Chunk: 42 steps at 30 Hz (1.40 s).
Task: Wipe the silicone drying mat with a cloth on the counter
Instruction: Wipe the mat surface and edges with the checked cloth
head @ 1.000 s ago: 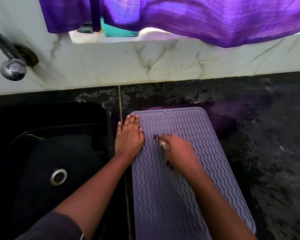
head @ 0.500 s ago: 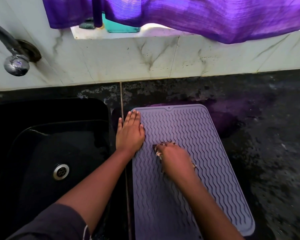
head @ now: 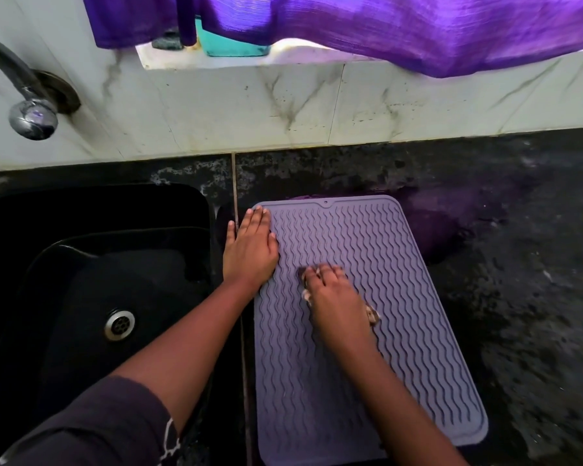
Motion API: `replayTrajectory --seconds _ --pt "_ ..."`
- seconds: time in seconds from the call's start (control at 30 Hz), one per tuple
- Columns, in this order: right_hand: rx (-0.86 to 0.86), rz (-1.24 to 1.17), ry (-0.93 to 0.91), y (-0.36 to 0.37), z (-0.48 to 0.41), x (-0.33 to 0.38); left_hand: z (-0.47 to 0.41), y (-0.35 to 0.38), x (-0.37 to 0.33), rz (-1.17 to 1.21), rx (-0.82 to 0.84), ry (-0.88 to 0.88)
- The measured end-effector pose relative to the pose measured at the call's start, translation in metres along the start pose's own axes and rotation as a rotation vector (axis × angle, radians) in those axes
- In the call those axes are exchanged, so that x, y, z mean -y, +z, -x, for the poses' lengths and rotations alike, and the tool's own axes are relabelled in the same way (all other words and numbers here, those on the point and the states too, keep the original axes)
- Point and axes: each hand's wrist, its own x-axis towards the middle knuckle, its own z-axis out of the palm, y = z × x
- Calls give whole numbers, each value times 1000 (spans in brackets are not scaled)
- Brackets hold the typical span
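Your left hand (head: 251, 250) lies flat, pinning the mat's (head: 401, 297) left edge; your right hand (head: 334, 297) clutches the cloth (head: 372, 314) — ease off and the mat could skid across the wet desk (head: 519, 297).

A black sink (head: 91, 210) is set in the counter at the left, with a round metal drain (head: 119, 324) in its bottom. Above it, a chrome tap (head: 31, 117) comes out of the white marble wall (head: 243, 105). At the far side, a purple curtain (head: 401, 28) hangs over the ledge, half covering a teal container (head: 234, 45).
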Motion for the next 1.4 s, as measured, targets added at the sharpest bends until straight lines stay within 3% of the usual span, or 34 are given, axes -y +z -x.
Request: replayTrajectory --seconds 0.13,0.23,0.4,0.6,0.97,1.07,1.23,1.4 --pt "58 -107 15 -25 8 -4 1 -1 0 9 5 1" --pt "-124 -205 65 -22 -30 -3 1 -1 -1 5 2 -1" --pt "-134 -58 34 9 -44 -3 1 0 -1 -2 0 -13" --pt "-136 -54 -45 24 34 -12 1 -1 -1 3 9 -18" --pt "-231 -87 -129 22 -1 -23 2 -3 -7 -57 11 -60" --pt "-176 -65 -141 14 1 -22 4 -7 -6 -13 33 -39" --pt "1 -17 -115 -1 40 -15 51 -15 0 -59 161 166" --pt "87 -125 11 -29 57 -18 82 -7 3 -50 159 103"
